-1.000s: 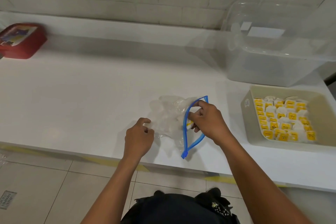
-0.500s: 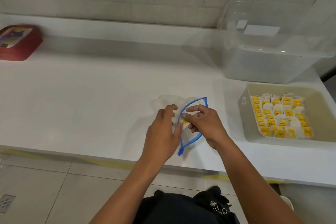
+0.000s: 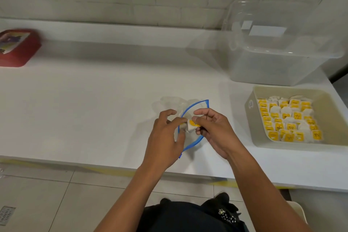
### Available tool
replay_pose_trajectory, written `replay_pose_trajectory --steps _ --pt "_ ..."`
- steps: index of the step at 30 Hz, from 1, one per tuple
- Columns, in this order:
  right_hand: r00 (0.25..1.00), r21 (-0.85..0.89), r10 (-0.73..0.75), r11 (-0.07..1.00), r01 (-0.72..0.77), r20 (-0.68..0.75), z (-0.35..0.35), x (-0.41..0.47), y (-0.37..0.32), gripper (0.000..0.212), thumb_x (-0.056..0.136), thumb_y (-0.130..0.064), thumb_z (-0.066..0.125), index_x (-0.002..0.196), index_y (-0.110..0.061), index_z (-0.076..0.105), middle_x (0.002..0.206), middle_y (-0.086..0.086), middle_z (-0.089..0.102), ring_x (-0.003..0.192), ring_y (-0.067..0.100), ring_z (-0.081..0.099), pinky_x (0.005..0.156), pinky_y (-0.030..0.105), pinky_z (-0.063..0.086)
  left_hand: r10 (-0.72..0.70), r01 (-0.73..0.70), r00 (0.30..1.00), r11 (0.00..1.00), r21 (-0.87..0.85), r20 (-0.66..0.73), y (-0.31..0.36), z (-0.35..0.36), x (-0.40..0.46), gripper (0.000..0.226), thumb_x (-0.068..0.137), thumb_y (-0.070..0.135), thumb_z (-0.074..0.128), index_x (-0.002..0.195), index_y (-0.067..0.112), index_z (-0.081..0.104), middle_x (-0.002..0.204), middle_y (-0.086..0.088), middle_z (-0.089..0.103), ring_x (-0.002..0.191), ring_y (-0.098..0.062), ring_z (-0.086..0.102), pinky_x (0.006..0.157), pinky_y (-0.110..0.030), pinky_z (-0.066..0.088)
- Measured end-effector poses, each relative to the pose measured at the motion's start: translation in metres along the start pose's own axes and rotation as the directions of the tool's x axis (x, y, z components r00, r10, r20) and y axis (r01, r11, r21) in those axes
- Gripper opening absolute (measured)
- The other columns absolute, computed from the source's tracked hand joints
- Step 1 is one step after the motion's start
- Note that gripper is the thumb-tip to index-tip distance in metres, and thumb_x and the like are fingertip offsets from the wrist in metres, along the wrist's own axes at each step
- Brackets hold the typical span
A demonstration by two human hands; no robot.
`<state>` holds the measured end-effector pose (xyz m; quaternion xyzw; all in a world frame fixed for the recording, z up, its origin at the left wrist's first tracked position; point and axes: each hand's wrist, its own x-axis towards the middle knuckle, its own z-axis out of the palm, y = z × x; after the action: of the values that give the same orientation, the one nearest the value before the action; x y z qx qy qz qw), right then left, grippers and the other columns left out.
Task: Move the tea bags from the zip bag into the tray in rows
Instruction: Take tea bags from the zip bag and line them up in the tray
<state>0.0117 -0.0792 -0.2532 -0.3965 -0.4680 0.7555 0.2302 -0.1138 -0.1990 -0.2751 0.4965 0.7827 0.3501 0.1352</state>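
A clear zip bag [image 3: 195, 106] with a blue zip strip lies on the white counter, its mouth gaping toward me. At the mouth, my right hand [image 3: 212, 130] pinches a white tea bag with a yellow tag [image 3: 192, 126] between thumb and fingers. My left hand [image 3: 165, 137] is at the bag's left lip, fingertips touching the same tea bag and the blue strip. To the right stands the beige tray [image 3: 250, 118], holding several yellow-tagged tea bags [image 3: 288, 119] laid in rows over its left part.
A large clear plastic tub [image 3: 282, 51] stands behind the tray at the back right. A red box [image 3: 17, 47] sits at the far left of the counter. The counter's front edge [image 3: 94, 164] runs just below my hands, with tiled floor beneath.
My left hand came from the bag's closed end to its mouth. The tea bag has come out at the mouth, pinched in my right hand.
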Motion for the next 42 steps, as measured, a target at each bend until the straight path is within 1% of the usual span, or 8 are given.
replay_pose_trajectory --steps 6,15,17,21,25,30,35,42 --pt "0.997 -0.072 -0.072 0.995 0.072 0.011 0.002 -0.001 0.007 0.016 0.092 -0.004 0.066 0.107 -0.007 0.069 0.081 0.011 0.069 0.071 0.02 0.063 0.067 0.025 0.054 -0.077 0.097 0.989 0.982 -0.16 0.126 0.006 -0.009 0.003 0.038 0.082 0.059 0.068 0.116 0.041 0.068 0.14 0.027 0.036 0.122 0.002 0.042 0.093 -0.013 0.037" --pt "0.998 -0.423 -0.047 0.904 0.061 0.043 0.004 0.014 0.014 0.024 0.096 -0.005 0.054 0.109 -0.015 0.071 0.104 0.008 0.072 0.08 0.021 0.074 0.083 0.035 0.061 -0.138 0.129 0.989 0.982 -0.134 -0.056 -0.011 -0.006 0.01 0.008 0.088 0.028 0.073 0.094 0.032 0.074 0.104 0.017 0.066 0.089 -0.002 0.066 0.081 -0.027 0.053" --pt "0.997 -0.68 -0.077 0.73 0.065 0.013 0.009 0.023 0.012 0.036 0.096 -0.003 0.047 0.121 -0.019 0.066 0.118 0.003 0.068 0.079 0.021 0.074 0.083 0.035 0.06 -0.189 0.172 0.98 0.965 -0.197 -0.068 -0.011 -0.009 0.009 0.006 0.089 0.027 0.072 0.092 0.033 0.073 0.097 0.016 0.068 0.082 0.0 0.068 0.075 -0.029 0.055" --pt "0.984 -0.979 -0.103 0.128 0.161 0.148 0.033 0.046 0.012 0.04 0.093 -0.007 0.052 0.13 -0.017 0.058 0.119 0.008 0.063 0.102 0.029 0.064 0.08 0.032 0.049 -0.149 0.14 0.983 0.986 -0.087 -0.103 -0.018 -0.008 0.009 0.006 0.093 0.031 0.066 0.092 0.028 0.071 0.091 0.013 0.067 0.076 -0.003 0.068 0.068 -0.033 0.055" --pt "0.982 -0.987 -0.123 -0.081 0.137 0.146 0.049 0.061 0.023 0.023 0.095 -0.016 0.052 0.114 -0.017 0.064 0.109 0.006 0.067 0.096 0.024 0.065 0.069 0.03 0.044 -0.15 0.139 0.983 0.985 -0.101 -0.109 -0.022 -0.008 0.008 0.006 0.094 0.029 0.066 0.096 0.028 0.072 0.093 0.011 0.068 0.077 -0.005 0.068 0.065 -0.026 0.054" --pt "0.979 -0.989 -0.148 -0.074 0.131 0.141 0.05 0.065 0.025 0.023 0.096 -0.012 0.052 0.115 -0.015 0.065 0.108 0.007 0.069 0.095 0.024 0.066 0.078 0.032 0.054 -0.192 0.178 0.977 0.974 -0.139 -0.091 -0.022 -0.013 0.007 0.009 0.094 0.028 0.066 0.101 0.029 0.072 0.096 0.014 0.068 0.079 -0.003 0.068 0.067 -0.011 0.047" --pt "0.971 -0.982 -0.184 0.084 0.171 0.153 0.045 0.058 0.018 0.013 0.095 -0.025 0.058 0.099 -0.014 0.063 0.1 0.006 0.065 0.084 0.023 0.061 0.069 0.031 0.05 -0.245 0.228 0.965 0.96 -0.166 -0.09 -0.02 -0.015 0.009 0.005 0.092 0.032 0.065 0.096 0.031 0.068 0.093 0.017 0.071 0.078 -0.003 0.068 0.072 -0.027 0.055" --pt "0.981 -0.786 -0.19 0.602 0.138 0.027 0.029 0.016 0.004 0.021 0.084 -0.028 0.067 0.078 -0.013 0.055 0.082 0.003 0.065 0.053 0.021 0.063 0.048 0.028 0.045 -0.189 0.157 0.972 0.965 -0.209 -0.141 -0.006 -0.026 0.014 0.008 0.094 0.032 0.066 0.091 0.027 0.071 0.087 0.017 0.07 0.069 0.004 0.059 0.063 -0.009 0.039"
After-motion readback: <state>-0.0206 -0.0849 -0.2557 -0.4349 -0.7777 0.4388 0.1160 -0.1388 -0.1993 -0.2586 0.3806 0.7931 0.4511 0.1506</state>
